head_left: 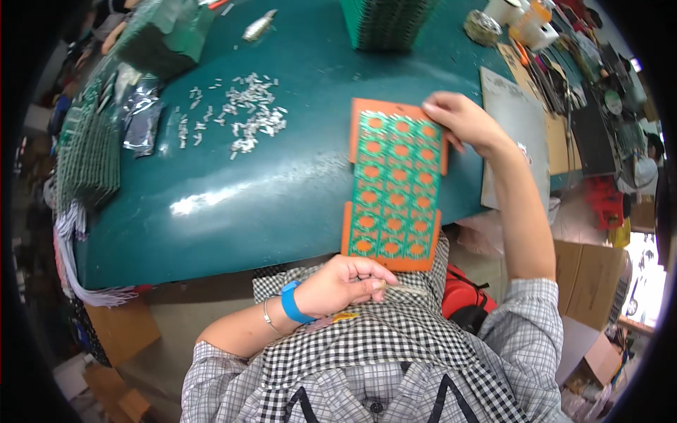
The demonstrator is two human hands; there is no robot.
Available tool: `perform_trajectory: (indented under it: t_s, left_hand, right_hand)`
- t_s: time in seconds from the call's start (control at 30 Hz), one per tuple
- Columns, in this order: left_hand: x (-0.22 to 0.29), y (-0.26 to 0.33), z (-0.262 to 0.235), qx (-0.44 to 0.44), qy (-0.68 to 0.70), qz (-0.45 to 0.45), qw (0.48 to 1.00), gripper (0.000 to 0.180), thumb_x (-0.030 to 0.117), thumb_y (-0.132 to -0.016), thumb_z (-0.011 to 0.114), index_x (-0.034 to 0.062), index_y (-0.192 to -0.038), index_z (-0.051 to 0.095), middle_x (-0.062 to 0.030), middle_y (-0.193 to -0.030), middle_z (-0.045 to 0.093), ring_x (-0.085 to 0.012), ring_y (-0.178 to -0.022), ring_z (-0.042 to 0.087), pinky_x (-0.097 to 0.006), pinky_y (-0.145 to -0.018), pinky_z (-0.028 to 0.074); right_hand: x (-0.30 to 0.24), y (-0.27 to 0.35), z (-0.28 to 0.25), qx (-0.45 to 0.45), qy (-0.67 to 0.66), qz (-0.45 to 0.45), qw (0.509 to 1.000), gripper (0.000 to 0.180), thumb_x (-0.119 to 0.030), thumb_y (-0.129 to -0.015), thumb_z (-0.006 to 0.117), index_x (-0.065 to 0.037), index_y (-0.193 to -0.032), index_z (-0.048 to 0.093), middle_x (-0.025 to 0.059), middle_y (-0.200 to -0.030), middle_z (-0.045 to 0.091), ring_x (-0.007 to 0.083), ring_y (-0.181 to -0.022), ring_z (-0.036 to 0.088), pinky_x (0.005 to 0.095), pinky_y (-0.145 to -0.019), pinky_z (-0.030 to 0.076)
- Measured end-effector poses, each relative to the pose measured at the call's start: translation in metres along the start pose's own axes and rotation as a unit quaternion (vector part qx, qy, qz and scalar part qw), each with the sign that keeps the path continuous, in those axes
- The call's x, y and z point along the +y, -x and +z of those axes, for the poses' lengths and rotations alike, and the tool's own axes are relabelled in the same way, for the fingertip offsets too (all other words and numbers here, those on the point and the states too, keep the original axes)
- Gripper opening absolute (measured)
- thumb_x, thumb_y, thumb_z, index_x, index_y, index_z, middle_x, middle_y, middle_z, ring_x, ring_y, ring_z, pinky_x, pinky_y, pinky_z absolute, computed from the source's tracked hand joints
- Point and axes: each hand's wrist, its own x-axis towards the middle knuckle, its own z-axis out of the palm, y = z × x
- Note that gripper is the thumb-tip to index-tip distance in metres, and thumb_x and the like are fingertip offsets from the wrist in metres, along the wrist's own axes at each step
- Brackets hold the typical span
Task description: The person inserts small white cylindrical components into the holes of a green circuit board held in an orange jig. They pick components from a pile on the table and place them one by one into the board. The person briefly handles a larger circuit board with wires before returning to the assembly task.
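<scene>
A green circuit board panel (395, 171) with rows of cut-outs lies on an orange carrier board (400, 264), whose near end overhangs the table edge towards my lap. My right hand (462, 123) grips the carrier's far right corner, thumb on top and fingers curled at the edge. Just below the carrier's near end, my left hand (345, 285) is closed in a pinch. A thin pale strip shows beside its fingertips, but I cannot tell what it is or whether it is held. Small whitish parts (254, 106) lie scattered on the green table (282, 211), left of the carrier.
A tall stack of green boards (388, 25) stands at the far middle. On the left are more racked boards (92, 148), a silvery bag (143, 120) and pale cables (74, 261). To the right lie a grey metal plate (511, 127), tools and a tape roll (482, 28).
</scene>
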Motion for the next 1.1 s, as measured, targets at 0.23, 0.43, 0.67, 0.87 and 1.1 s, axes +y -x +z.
perform_trajectory:
  t_s: [0.23, 0.43, 0.67, 0.87, 1.1]
  left_hand:
    - [0.027, 0.025, -0.024, -0.019, 0.017, 0.063, 0.998, 0.021, 0.009, -0.097, 0.053, -0.0013, -0.112, 0.062, -0.0048, -0.084, 0.064, -0.0045, -0.066, 0.05, -0.018, -0.057, 0.038]
    - [0.059, 0.018, -0.028, 0.081, 0.08, 0.166, 0.98, 0.011, 0.008, -0.096, 0.056, 0.0013, -0.103, 0.059, -0.0118, -0.084, 0.065, -0.0031, -0.052, 0.041, -0.018, -0.046, 0.031]
    - [0.066, 0.013, -0.028, 0.131, 0.106, 0.216, 0.962, 0.008, 0.01, -0.095, 0.058, 0.0045, -0.101, 0.058, -0.0112, -0.089, 0.066, -0.0037, -0.052, 0.041, -0.017, -0.045, 0.03]
    - [0.062, 0.009, -0.035, 0.158, 0.083, 0.234, 0.956, 0.009, 0.01, -0.092, 0.063, 0.0025, -0.095, 0.06, -0.0083, -0.092, 0.063, -0.0043, -0.057, 0.041, -0.017, -0.047, 0.03]
    - [0.063, -0.006, -0.028, 0.15, 0.141, 0.198, 0.958, 0.008, 0.009, -0.093, 0.062, 0.0017, -0.095, 0.061, -0.0071, -0.089, 0.063, -0.0046, -0.058, 0.04, -0.017, -0.046, 0.029]
  right_hand:
    - [0.026, 0.075, -0.018, 0.084, -0.237, 0.085, 0.964, 0.025, -0.028, -0.098, 0.053, -0.004, -0.093, 0.059, -0.001, -0.067, 0.054, 0.0062, -0.045, 0.047, 0.0221, -0.035, 0.039]
    - [0.057, 0.12, -0.017, 0.221, -0.408, 0.017, 0.886, 0.024, -0.025, -0.099, 0.052, -0.002, -0.103, 0.056, 0.0037, -0.077, 0.06, 0.0099, -0.054, 0.054, 0.0237, -0.044, 0.051]
    - [0.036, 0.148, 0.069, 0.197, -0.486, 0.017, 0.851, 0.034, -0.015, -0.096, 0.056, 0.006, -0.119, 0.043, 0.0187, -0.101, 0.062, 0.0277, -0.08, 0.07, 0.0339, -0.066, 0.062]
    - [0.021, 0.177, 0.135, -0.068, -0.542, 0.12, 0.829, 0.038, -0.008, -0.092, 0.06, 0.007, -0.124, 0.048, 0.0172, -0.119, 0.061, 0.0283, -0.101, 0.066, 0.0359, -0.08, 0.057]
    - [0.023, 0.162, 0.154, -0.233, -0.475, 0.141, 0.837, 0.028, -0.008, -0.094, 0.056, 0.003, -0.12, 0.056, 0.0129, -0.117, 0.065, 0.0195, -0.098, 0.066, 0.0283, -0.078, 0.054]
